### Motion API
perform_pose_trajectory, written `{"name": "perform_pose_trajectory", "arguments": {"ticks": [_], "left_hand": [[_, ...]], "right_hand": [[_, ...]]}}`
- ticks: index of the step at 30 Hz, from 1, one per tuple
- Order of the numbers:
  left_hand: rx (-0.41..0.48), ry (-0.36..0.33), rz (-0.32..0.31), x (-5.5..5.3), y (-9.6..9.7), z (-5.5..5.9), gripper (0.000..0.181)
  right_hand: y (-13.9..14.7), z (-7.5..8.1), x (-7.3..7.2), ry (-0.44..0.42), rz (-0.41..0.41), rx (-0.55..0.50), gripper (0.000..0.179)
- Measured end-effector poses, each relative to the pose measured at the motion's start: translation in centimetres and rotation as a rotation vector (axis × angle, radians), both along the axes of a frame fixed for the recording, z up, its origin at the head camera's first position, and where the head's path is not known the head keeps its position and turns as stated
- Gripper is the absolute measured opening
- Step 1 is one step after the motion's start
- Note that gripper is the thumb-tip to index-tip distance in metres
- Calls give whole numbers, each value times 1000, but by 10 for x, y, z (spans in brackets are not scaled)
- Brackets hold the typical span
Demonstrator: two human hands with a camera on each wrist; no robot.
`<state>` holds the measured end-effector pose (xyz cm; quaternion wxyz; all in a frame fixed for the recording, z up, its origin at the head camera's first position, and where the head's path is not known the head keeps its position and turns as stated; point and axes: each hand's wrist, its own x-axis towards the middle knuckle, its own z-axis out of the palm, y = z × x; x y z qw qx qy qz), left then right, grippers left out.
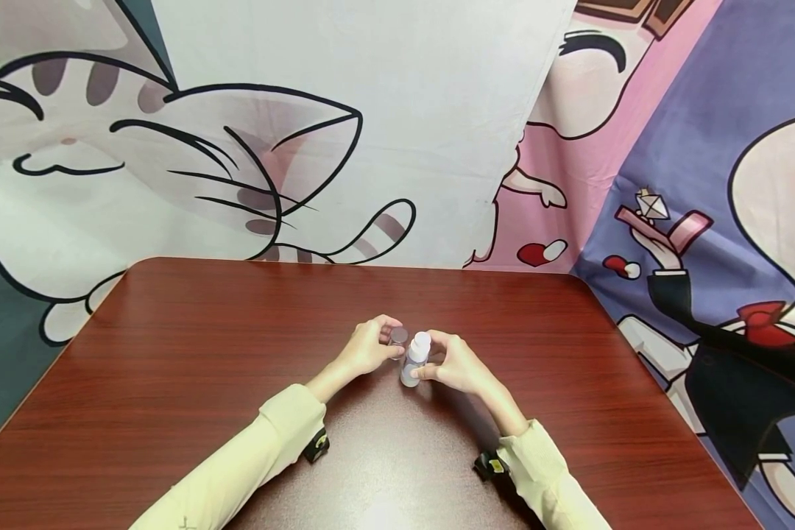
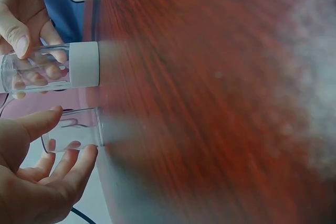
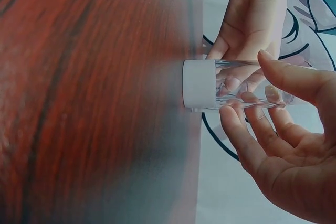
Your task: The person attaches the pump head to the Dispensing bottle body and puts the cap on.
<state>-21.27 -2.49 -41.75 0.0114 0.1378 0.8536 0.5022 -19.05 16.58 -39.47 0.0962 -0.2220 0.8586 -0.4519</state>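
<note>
My left hand (image 1: 366,346) holds a small clear plastic cup (image 2: 79,129) between thumb and fingertips. The cup sits low, its lower end right at the tabletop. Just to the right, my right hand (image 1: 460,363) holds a clear bottle (image 1: 411,366) between thumb and fingers. The bottle is nearly upright and has a white top (image 1: 422,340). In the right wrist view its wide white base (image 3: 199,84) shows close to the table surface. Cup and bottle are side by side, with a narrow gap between them in the left wrist view.
Both hands work over a glossy reddish-brown wooden table (image 1: 192,346). Behind it hang printed cartoon cloths, a white one with a cat (image 1: 424,147) and a blue one (image 1: 695,132) on the right. Small black devices (image 1: 316,445) are strapped at the wrists.
</note>
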Motion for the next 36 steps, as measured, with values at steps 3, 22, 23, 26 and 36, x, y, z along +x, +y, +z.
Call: {"name": "perform_pose_trajectory", "arguments": {"ticks": [3,22,23,26,36], "left_hand": [[-11,0,10,1,-1,-1,38],[-3,20,66,7,-1,1,39],[-2,19,69,7,-1,1,39],[-1,16,77,7,-1,1,38],[3,23,82,7,-1,2,38]], "right_hand": [[-1,3,1,-7,0,1,37],[4,-4,-2,18,4,3,41],[3,-4,-2,19,4,4,41],[3,-4,-2,20,2,7,41],[4,-4,-3,20,9,-5,39]]}}
